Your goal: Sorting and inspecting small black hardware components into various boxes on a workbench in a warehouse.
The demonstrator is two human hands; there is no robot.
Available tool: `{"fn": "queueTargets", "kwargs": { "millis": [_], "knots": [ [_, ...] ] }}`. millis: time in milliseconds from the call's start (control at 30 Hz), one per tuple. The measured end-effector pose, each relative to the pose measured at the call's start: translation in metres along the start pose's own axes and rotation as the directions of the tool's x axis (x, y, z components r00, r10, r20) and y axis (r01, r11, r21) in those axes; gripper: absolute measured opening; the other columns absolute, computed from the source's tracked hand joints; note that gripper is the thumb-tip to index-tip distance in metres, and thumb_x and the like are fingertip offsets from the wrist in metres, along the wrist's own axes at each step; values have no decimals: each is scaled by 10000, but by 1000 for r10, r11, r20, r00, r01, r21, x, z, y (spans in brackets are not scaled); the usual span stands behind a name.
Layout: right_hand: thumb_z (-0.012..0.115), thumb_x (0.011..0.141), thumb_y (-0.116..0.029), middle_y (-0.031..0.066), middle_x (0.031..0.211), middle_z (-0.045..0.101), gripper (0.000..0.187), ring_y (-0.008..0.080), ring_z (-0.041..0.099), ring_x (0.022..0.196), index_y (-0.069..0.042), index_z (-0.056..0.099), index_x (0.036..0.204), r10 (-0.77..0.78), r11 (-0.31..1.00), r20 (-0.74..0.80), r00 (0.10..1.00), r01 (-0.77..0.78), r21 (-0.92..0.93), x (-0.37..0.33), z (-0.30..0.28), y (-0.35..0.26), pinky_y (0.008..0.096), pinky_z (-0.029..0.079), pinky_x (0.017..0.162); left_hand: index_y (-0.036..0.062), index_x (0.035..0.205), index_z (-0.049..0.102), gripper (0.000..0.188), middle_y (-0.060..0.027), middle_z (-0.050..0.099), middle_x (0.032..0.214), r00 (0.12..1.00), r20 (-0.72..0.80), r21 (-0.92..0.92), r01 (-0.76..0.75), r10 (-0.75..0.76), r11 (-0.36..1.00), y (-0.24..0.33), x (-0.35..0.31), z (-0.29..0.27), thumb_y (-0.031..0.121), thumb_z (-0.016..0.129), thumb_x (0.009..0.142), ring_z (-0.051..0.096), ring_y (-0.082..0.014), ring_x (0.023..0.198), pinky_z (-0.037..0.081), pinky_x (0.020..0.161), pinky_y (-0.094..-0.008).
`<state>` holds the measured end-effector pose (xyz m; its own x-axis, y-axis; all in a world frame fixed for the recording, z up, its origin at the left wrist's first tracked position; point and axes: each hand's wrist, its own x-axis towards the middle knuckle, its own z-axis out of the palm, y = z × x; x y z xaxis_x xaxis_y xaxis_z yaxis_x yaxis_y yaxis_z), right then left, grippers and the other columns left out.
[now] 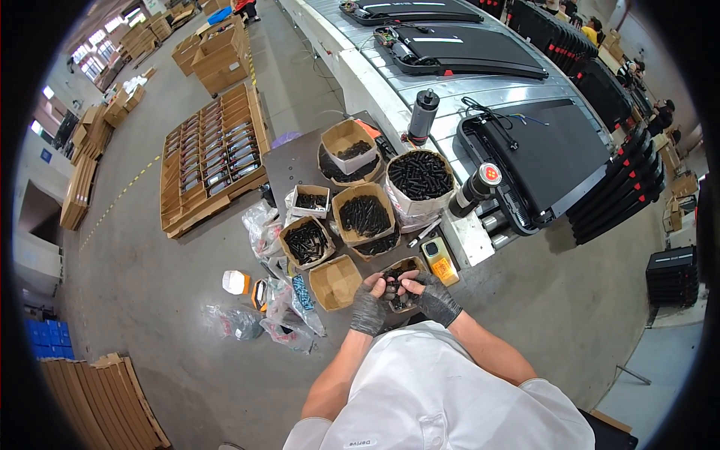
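Note:
My left hand (pixel 369 305) and my right hand (pixel 433 297), both in grey fingerless gloves, meet over a small cardboard box (pixel 409 262) of black parts. Their fingers are curled together around small black screws (pixel 393 283), too small to tell apart. To the left of my left hand is an empty cardboard box (pixel 335 282). Beyond it are open boxes of black screws (pixel 364 215) and of thin black pieces (pixel 306 242). A phone (pixel 439 262) with an orange label lies beside my right hand.
A larger bag-lined box (pixel 420 176) holds black cylindrical parts. Two motors (pixel 475 190) stand at the conveyor's end, next to a black treadmill-like deck (pixel 545 154). Plastic bags (pixel 289 307) lie at the left. A partitioned carton (pixel 214 160) with rows of cylinders sits on the floor.

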<state>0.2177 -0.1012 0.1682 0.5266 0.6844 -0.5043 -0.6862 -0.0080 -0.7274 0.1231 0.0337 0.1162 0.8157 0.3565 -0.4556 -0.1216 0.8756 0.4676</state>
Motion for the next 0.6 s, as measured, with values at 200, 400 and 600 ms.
{"fn": "queueTargets", "kwargs": {
  "millis": [200,400,600],
  "knots": [
    [599,909,-157,28,822,637,194,93,593,742,-48,567,1066,-162,978,-58,985,152,-141,2,9,5,243,497,696,57,1044,616,181,-95,667,936,999,-10,15,-32,33,999,-1,-1,1,81,650,868,631,-202,868,514,810,-314],
    [603,909,-157,15,824,621,174,93,590,787,-39,588,1037,-265,925,-77,961,230,-303,-3,17,2,241,476,721,55,1056,609,203,-100,670,942,997,-23,46,-71,72,996,-3,2,1,91,660,863,638,-207,862,528,789,-314],
    [628,890,-153,12,857,630,195,86,585,816,-24,602,1034,-357,881,-95,929,302,-364,-2,20,7,241,479,748,56,1053,610,200,-103,671,951,994,-27,81,-103,106,991,-6,1,1,96,662,864,642,-201,851,533,773,-313]
  ]
}}
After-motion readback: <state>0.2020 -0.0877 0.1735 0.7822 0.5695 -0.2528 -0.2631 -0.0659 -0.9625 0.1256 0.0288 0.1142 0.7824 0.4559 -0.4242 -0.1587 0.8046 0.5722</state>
